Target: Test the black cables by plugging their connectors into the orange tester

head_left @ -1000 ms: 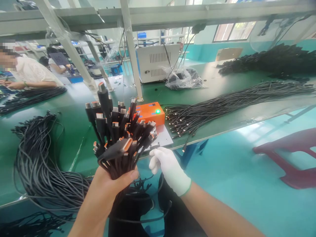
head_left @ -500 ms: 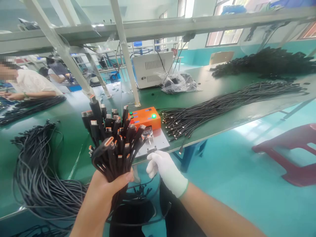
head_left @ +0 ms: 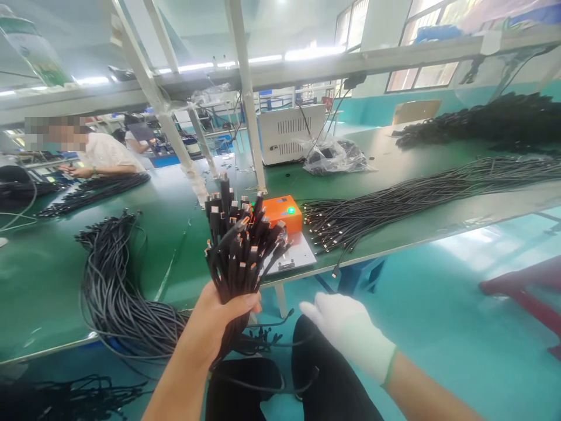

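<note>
My bare left hand is wrapped round a thick bundle of black USB-C cables, their plugs fanning upward, several with orange inside the tips. Behind that bundle, partly covered by it, sits an orange tester box with a lit green light. A metal base plate extends in front of the box. My right hand, in a white glove, is over my right thigh below the table edge, fingers curled together. Whatever its fingers may hold is hidden. A loose black cable hangs over my legs.
On the green table, a curved cable bundle lies left and a long cable bundle right. Behind stand a white metal case, a plastic bag and rack posts. A person sits far left; a red stool stands right.
My right hand has drawn back from the front of the tester plate, down and to the right. The left hand keeps hold of the bundle. The whole view has shifted.
</note>
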### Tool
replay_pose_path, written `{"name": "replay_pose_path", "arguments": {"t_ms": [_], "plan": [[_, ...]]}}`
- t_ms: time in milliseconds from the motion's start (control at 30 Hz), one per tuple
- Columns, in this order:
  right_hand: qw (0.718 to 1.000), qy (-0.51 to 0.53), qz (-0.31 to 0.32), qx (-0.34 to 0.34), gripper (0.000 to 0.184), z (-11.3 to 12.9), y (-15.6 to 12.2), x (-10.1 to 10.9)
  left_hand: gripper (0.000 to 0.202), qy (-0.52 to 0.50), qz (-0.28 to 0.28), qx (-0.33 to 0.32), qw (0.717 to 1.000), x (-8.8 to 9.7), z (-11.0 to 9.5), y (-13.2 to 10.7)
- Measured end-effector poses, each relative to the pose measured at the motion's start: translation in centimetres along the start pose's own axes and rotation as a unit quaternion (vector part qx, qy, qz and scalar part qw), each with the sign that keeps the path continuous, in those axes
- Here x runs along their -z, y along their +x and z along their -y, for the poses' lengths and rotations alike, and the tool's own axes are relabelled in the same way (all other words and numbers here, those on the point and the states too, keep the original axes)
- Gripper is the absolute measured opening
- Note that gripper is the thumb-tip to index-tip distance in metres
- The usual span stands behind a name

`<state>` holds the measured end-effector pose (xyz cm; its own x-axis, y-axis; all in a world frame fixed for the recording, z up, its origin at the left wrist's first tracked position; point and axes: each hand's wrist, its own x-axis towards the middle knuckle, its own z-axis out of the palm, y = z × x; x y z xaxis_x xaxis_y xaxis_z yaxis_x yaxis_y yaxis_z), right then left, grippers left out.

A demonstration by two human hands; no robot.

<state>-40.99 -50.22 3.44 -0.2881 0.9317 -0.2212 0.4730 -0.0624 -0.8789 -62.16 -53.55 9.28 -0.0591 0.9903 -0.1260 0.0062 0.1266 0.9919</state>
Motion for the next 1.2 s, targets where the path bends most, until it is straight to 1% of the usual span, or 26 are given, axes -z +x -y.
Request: {"name": "replay_pose_path", "arguments": {"t_ms": [67,100,133,167,200,267,333,400,467,533,567,633,700,733,800,833,900,933,1033,1133,1200], "plan": [[0.997,-0.017,-0.071,0.027,0.017,2.5,-0.3,0.2,0.011,-0.003,0.002,0.001,1.0,-0.2,0.1,0.0],[0.994,0.025,-0.082,0.068,0.024,3.9,-0.4,0.2,0.01,-0.003,-0.001,0.003,1.0,-0.3,0.2,0.0],[0.987,0.089,-0.069,0.113,0.031,5.1,-0.5,0.0,0.01,-0.005,-0.007,0.006,1.0,-0.4,0.4,0.0],[0.978,0.142,-0.063,0.14,0.033,6.2,-0.4,-0.3,0.011,-0.008,-0.015,0.009,1.0,-0.6,0.6,0.1],[0.97,0.183,-0.061,0.149,0.032,7.0,-0.4,-0.8,0.016,-0.014,-0.025,0.01,1.0,-0.7,0.8,0.1],[0.962,0.222,-0.084,0.131,0.022,7.7,0.0,-1.7,0.028,-0.032,-0.05,0.011,0.998,-1.0,1.1,0.3],[0.956,0.25,-0.111,0.106,0.016,7.6,0.4,-2.4,0.03,-0.05,-0.077,0.009,0.996,-1.1,1.1,0.3],[0.939,0.312,-0.117,0.088,0.014,6.9,0.9,-2.7,0.021,-0.053,-0.102,0.009,0.993,-1.1,0.9,0.3],[0.903,0.409,-0.115,0.063,0.017,6.1,1.3,-2.7,0.017,-0.05,-0.115,0.001,0.992,-1.0,0.6,0.2],[0.861,0.495,-0.114,0.032,0.024,5.2,1.9,-2.7,0.016,-0.05,-0.106,-0.017,0.993,-1.0,0.2,-0.1],[0.846,0.521,-0.115,0.017,0.027,4.7,2.2,-2.7,0.017,-0.055,-0.1,-0.026,0.993,-1.0,0.0,-0.2],[0.833,0.54,-0.119,-0.008,0.027,3.7,2.7,-2.9,0.02,-0.064,-0.097,-0.035,0.993,-1.1,-0.1,-0.5],[0.839,0.53,-0.126,-0.022,0.023,2.7,3.1,-3.1,0.029,-0.065,-0.094,-0.023,0.993,-1.1,0.0,-0.7],[0.848,0.514,-0.124,-0.027,0.021,2.3,3.3,-3.3,0.036,-0.064,-0.088,-0.015,0.994,-1.1,0.0,-0.7],[0.883,0.456,-0.102,-0.041,0.017,1.8,3.3,-3.4,0.045,-0.062,-0.067,-0.004,0.996,-0.9,0.2,-0.7],[0.904,0.417,-0.085,-0.048,0.016,1.8,3.2,-3.4,0.046,-0.063,-0.061,-0.003,0.996,-0.8,0.3,-0.6],[0.937,0.344,-0.045,-0.049,0.017,1.9,3.0,-3.2,0.041,-0.068,-0.057,-0.003,0.996,-0.6,0.4,-0.4],[0.946,0.32,-0.026,-0.041,0.018,2.1,2.8,-3.0,0.037,-0.07,-0.058,-0.004,0.996,-0.5,0.5,-0.3],[0.957,0.29,0.008,-0.016,0.021,2.7,2.6,-2.5,0.032,-0.07,-0.054,0.0,0.996,-0.3,0.6,-0.1],[0.962,0.274,0.016,-0.005,0.022,2.9,2.6,-2.3,0.035,-0.062,-0.044,0.01,0.997,-0.3,0.6,-0.1],[0.963,0.269,0.016,-0.008,0.022,2.9,2.6,-2.3,0.038,-0.062,-0.048,0.006,0.997,-0.3,0.6,-0.2]]}}
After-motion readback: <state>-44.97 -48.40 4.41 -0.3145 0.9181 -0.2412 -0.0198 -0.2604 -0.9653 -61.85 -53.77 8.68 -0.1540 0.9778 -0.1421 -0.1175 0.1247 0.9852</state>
